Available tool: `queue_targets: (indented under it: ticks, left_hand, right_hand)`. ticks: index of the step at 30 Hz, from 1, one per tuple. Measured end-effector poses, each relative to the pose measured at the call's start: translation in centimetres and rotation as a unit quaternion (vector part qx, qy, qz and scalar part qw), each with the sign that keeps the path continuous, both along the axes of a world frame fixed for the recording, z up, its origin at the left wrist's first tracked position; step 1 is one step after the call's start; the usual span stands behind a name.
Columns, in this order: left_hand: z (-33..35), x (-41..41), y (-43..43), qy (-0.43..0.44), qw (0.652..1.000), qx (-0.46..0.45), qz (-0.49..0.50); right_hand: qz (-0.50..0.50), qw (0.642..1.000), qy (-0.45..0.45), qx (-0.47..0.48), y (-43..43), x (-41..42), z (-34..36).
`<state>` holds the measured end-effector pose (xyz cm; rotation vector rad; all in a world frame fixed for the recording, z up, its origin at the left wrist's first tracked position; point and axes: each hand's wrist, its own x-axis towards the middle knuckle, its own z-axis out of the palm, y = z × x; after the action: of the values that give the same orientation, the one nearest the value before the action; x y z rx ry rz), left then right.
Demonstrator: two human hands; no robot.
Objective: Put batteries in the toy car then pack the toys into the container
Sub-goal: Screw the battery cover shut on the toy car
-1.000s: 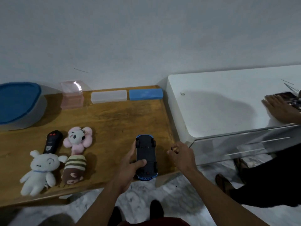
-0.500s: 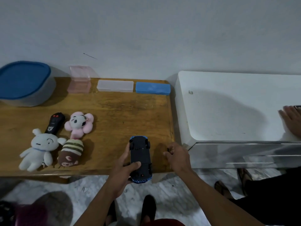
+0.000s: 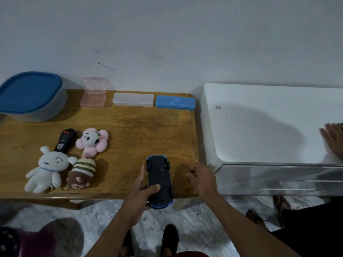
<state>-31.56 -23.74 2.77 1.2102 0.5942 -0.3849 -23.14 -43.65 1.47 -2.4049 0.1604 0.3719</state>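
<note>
My left hand (image 3: 142, 193) grips a blue toy car (image 3: 159, 179) turned upside down, its black underside up, over the front edge of the wooden table (image 3: 130, 127). My right hand (image 3: 201, 178) is just right of the car, fingers curled on a small dark piece (image 3: 191, 171); what it is I cannot tell. A white plush (image 3: 45, 170), a pink flower plush (image 3: 92, 140), a brown striped plush (image 3: 81, 174) and a black remote (image 3: 65, 139) lie at the left. A grey container with a blue lid (image 3: 30, 95) stands at the back left.
Pink (image 3: 93, 92), clear (image 3: 133, 99) and blue (image 3: 175, 102) small cases line the table's back edge by the wall. A white cabinet (image 3: 269, 127) adjoins the table on the right, with another person's hand (image 3: 333, 141) resting on it. Feet and floor lie below.
The view has shifted, so the table sits squarer and lower in frame. The car has stayed in my left hand, and my right hand has stayed beside it.
</note>
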Motion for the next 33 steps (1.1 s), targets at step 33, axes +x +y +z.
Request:
queue_targets:
  ticks: [33]
  left_hand:
    - [-0.1,3.6,-0.4,0.064,0.992,0.062,0.084]
  right_hand:
    - [-0.005,1.000,-0.014,-0.008,0.0,1.3,-0.5]
